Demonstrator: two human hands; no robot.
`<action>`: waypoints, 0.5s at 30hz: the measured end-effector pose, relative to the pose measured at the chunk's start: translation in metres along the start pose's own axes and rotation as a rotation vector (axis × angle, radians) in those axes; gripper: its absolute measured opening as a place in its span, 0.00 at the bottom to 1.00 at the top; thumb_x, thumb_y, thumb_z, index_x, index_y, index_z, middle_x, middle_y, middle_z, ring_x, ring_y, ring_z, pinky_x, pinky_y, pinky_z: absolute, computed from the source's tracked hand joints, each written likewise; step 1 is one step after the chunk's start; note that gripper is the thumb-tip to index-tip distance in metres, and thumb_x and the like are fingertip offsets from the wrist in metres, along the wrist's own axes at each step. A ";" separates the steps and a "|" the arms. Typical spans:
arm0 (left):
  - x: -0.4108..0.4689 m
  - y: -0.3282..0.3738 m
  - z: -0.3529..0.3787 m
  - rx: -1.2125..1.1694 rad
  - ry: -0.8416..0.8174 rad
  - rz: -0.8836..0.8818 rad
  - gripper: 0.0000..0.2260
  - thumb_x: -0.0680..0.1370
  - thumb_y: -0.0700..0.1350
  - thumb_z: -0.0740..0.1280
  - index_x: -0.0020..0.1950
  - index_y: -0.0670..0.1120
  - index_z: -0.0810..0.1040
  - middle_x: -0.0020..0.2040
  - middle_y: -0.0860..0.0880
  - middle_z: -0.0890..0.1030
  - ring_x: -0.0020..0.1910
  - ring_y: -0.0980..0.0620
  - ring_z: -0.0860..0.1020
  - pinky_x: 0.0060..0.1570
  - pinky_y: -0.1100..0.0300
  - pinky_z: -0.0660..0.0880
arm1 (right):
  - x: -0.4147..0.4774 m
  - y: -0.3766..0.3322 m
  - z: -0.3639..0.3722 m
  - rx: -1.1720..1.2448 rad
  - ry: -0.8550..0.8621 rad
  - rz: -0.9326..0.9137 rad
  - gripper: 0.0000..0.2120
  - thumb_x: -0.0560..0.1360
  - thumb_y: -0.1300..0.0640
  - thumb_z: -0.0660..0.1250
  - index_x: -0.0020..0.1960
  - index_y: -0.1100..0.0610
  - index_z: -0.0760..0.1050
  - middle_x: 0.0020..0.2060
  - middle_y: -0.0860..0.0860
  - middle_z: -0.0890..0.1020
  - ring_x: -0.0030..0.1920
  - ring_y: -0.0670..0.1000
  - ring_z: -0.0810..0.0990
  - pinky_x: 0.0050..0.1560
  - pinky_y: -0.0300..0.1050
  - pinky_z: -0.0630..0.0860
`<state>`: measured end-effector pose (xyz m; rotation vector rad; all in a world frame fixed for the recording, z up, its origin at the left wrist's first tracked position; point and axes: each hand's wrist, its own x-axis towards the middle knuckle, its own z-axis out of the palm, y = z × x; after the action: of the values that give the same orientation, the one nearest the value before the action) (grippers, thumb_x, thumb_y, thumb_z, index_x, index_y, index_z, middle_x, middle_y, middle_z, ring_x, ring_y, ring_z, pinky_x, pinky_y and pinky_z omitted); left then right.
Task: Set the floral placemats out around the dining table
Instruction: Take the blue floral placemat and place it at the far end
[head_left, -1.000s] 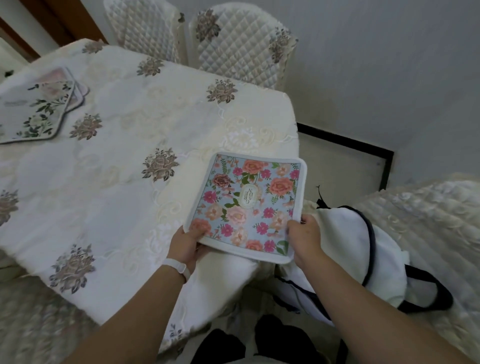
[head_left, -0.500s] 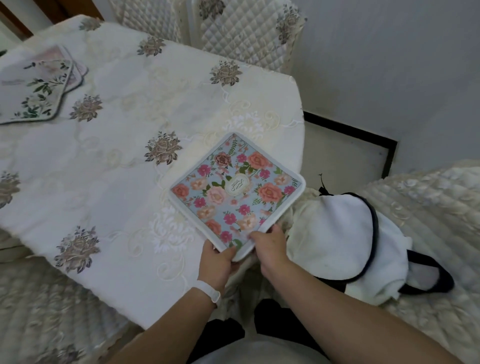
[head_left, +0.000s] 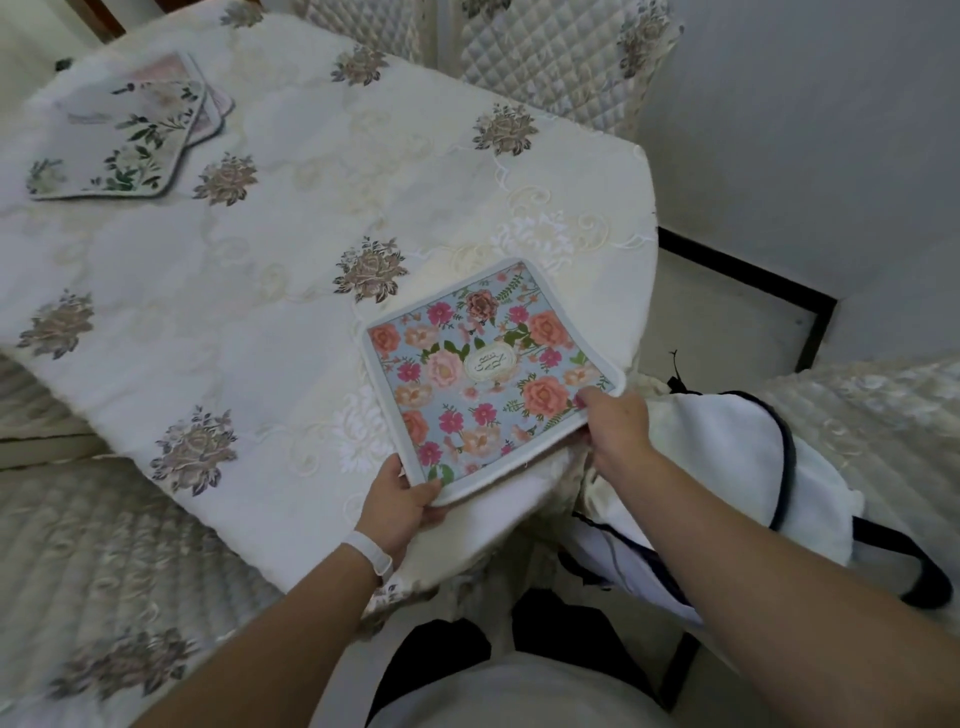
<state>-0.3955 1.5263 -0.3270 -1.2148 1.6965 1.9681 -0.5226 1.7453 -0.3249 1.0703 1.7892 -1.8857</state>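
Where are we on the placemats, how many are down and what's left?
Done: none looks finally placed; at least two placemats lie overlapped at the far corner of the table, apparently waiting. In hand: the left hand and right hand both grip the blue floral placemat, lying on the near corner, not yet released. Left: let it go, then spread the others around the table.

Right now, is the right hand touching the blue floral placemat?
Touching. The head view shows the right hand pinching the near right edge of the blue floral placemat.
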 end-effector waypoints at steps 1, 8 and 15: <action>0.002 0.002 -0.002 0.012 0.000 0.000 0.19 0.76 0.33 0.67 0.64 0.46 0.70 0.57 0.46 0.79 0.52 0.41 0.80 0.40 0.51 0.81 | 0.003 -0.007 -0.002 -0.044 -0.026 -0.013 0.13 0.71 0.67 0.68 0.54 0.61 0.78 0.45 0.58 0.84 0.43 0.58 0.84 0.41 0.52 0.84; 0.024 0.015 -0.009 0.172 0.032 0.089 0.16 0.75 0.35 0.68 0.60 0.48 0.72 0.57 0.44 0.79 0.53 0.40 0.79 0.48 0.43 0.81 | -0.003 -0.009 -0.022 -0.183 -0.138 -0.092 0.11 0.77 0.63 0.65 0.58 0.54 0.76 0.50 0.55 0.83 0.47 0.57 0.84 0.43 0.58 0.84; 0.049 0.051 -0.001 0.412 0.002 0.212 0.11 0.77 0.36 0.63 0.57 0.47 0.72 0.52 0.44 0.80 0.47 0.42 0.81 0.43 0.47 0.81 | -0.027 0.019 -0.051 -0.146 -0.113 -0.050 0.08 0.77 0.64 0.64 0.51 0.54 0.76 0.50 0.56 0.82 0.44 0.56 0.82 0.45 0.56 0.82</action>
<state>-0.4593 1.4966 -0.3280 -0.9202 2.1691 1.5998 -0.4765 1.7839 -0.3154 0.8586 1.8723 -1.7741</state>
